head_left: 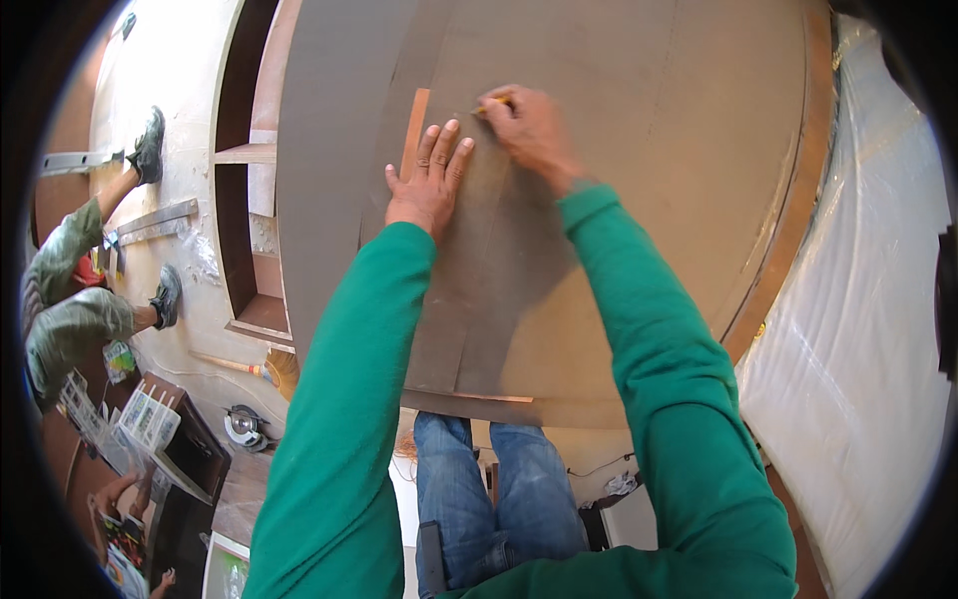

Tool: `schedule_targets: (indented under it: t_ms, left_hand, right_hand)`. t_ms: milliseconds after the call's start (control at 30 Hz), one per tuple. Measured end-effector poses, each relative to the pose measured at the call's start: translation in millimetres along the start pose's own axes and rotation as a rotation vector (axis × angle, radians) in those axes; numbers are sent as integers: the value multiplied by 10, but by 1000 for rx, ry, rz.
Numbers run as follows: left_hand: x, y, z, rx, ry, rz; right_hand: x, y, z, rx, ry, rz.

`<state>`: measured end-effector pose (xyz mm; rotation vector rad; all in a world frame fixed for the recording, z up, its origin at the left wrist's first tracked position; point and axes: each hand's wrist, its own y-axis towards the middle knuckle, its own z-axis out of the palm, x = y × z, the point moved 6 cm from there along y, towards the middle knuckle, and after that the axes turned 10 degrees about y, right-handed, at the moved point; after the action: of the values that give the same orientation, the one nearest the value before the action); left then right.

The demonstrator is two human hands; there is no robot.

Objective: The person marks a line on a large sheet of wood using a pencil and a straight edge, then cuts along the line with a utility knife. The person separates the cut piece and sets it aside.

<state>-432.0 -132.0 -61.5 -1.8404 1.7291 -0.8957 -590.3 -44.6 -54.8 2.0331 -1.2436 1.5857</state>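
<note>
Two hands work on a large brown board surface (639, 180): left hand (429, 180) flat, fingers spread, beside a narrow orange wooden strip (414, 125); right hand (529, 125) pinches a yellow pencil (489, 105). Dusty floor (190, 90) left.

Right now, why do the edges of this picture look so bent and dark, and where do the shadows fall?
In the head view, the fisheye lens curves the board's straight edges and blackens the corners. Soft daylight casts faint shadows on the board beside the left hand and under the right hand with its pencil. The plastic sheet at the right glares white.
</note>
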Motion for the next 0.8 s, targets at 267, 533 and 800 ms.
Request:
schedule_targets:
  t_ms: [267, 533, 800]
  left_hand:
    - [45, -92, -133, 68, 27, 28]
    - [34, -115, -134, 2, 135, 100]
    - [-13, -83, -61, -157, 207, 98]
  right_hand:
    - [-216, -1194, -914, -443, 216, 140]
    - [-132, -1153, -121, -485, 83, -51]
    - [-127, -1060, 47, -518, 14, -140]
